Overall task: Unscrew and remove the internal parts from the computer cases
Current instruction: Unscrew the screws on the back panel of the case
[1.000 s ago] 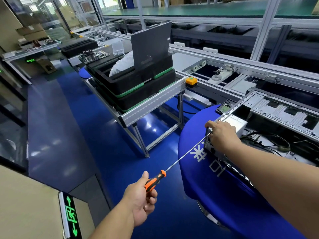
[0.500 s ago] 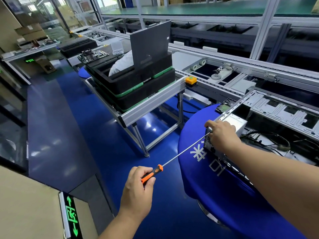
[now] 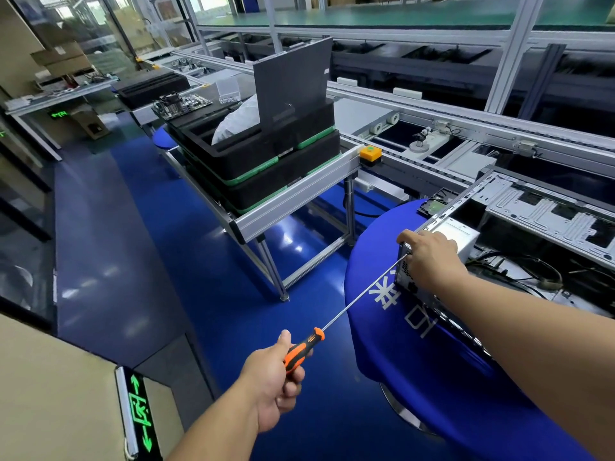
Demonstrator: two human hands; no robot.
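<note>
1. The computer case [image 3: 519,227] lies open on the blue-covered table [image 3: 416,361] at 3 o'clock, rear panel facing the person so its screws can be reached.
2. The right hand [image 3: 432,257] grips the case's rear corner, probably steadying the tip.
3. The left hand [image 3: 276,384], at 6 o'clock, clasps the screwdriver [image 3: 301,352] handle; its long shaft reaches that corner.

Left grip [image 3: 274,384] curled; right grip [image 3: 432,257] curled

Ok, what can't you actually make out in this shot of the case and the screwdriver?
- Head view: the screwdriver tip and any screw are hidden behind the right hand at the computer case corner.
- Part of the handle is covered by the left hand.
- The case's right part is cut off by the frame edge.
- Parts under the cables are too dark.
</note>
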